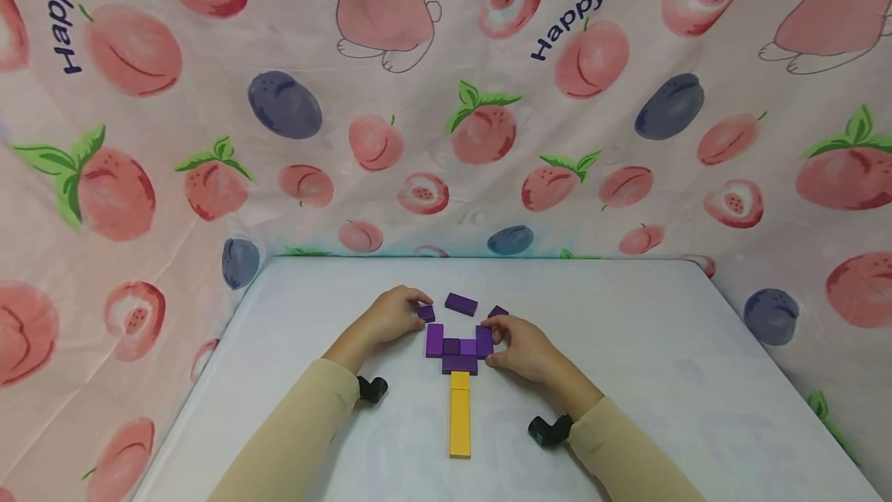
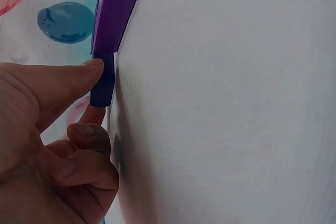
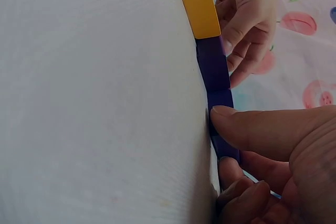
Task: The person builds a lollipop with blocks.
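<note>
A purple cluster (image 1: pixel 460 362) is lying between the left hand (image 1: pixel 393 311) and right hand (image 1: pixel 523 347).
The left hand is pinching a small block (image 1: pixel 427 314) just beyond the left upright (image 1: pixel 435 340); the right hand is pinching the right upright (image 1: pixel 484 340) by its ends, probably keeping it snug against the cluster. A loose block (image 1: pixel 461 304) is lying farther out, between the hands. A yellow bar (image 1: pixel 460 417) is running from the cluster toward the person.

white counter (image 1: pixel 627 347), purple block group (image 1: pixel 468 347) on it; yellow blocks (image 1: pixel 460 424) in line off its 6 o'clock side. around it: dark purple block (image 1: pixel 461 304) at 12 o'clock, part-hidden block (image 1: pixel 498 311) at 1, small pinched block (image 1: pixel 427 314) at 11, unclear if resting.
</note>
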Tool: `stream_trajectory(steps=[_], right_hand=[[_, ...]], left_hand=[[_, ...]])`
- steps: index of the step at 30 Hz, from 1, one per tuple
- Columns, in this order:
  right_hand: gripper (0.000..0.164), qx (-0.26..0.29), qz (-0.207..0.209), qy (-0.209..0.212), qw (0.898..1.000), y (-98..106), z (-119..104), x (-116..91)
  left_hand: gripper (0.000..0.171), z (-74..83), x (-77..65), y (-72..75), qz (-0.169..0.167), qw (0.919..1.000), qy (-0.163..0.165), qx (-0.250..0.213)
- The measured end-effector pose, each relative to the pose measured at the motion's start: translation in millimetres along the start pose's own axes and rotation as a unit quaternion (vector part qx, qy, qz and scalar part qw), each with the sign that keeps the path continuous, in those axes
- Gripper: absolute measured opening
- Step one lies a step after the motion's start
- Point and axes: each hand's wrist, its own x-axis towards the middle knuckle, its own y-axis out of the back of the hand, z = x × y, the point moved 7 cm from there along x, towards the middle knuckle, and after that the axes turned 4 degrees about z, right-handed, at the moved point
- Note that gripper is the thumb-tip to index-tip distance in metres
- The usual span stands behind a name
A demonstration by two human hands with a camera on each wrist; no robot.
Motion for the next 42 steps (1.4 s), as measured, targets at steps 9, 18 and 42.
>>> stream_trajectory(steps=[9,18,42], right_hand=[[0.059,0.000,-0.001,-0.003,1.000,-0.9,0.5,0.3],[0.059,-0.004,-0.003,-0.001,1.000,0.3,-0.9,0.7],[0.060,-0.002,0.000,-0.009,1.000,1.1,-1.7,-1.0]], left_hand=[[0.030,-3.1,1.7,-2.6,-0.008,0.9999,0.014,-0.002],[0.029,-4.5,1.2,-2.3,-0.011,0.9996,0.020,-0.014],[0.032,22.8,-5.9,-4.4,-0.029,0.9984,0.009,-0.048]])
